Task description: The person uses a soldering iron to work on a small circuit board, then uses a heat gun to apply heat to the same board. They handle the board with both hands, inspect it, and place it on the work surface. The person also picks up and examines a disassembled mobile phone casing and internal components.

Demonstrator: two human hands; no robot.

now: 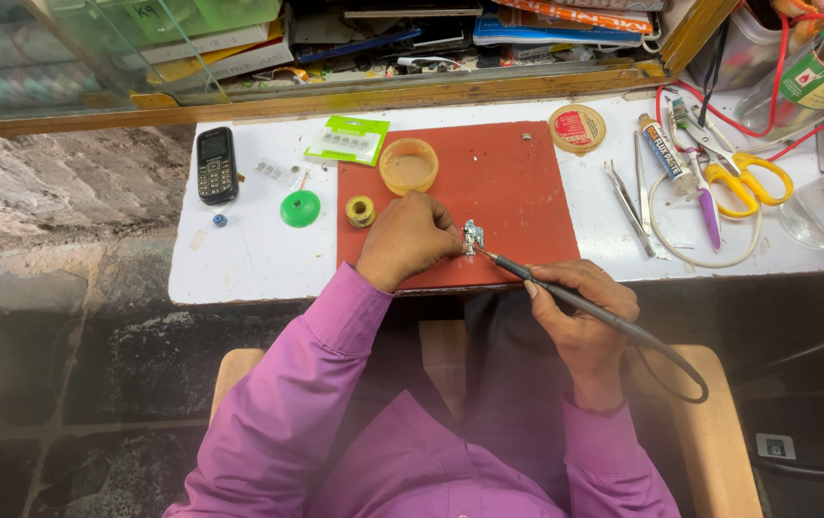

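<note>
Red mat (517,182) | left hand (404,240) fingers pinch one metal part (472,236) | right hand (584,312) fingers grip one soldering iron (565,297)

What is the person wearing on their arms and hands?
Both arms are covered by long purple-pink shirt sleeves with cuffs at the wrists. The left hand and right hand are bare: no gloves, and no rings or watch that I can see.

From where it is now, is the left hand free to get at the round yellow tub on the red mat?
Probably yes. The left hand pinches a small metal part, and the yellow tub sits just beyond its knuckles on the red mat, nothing between. It would have to let go first.
</note>
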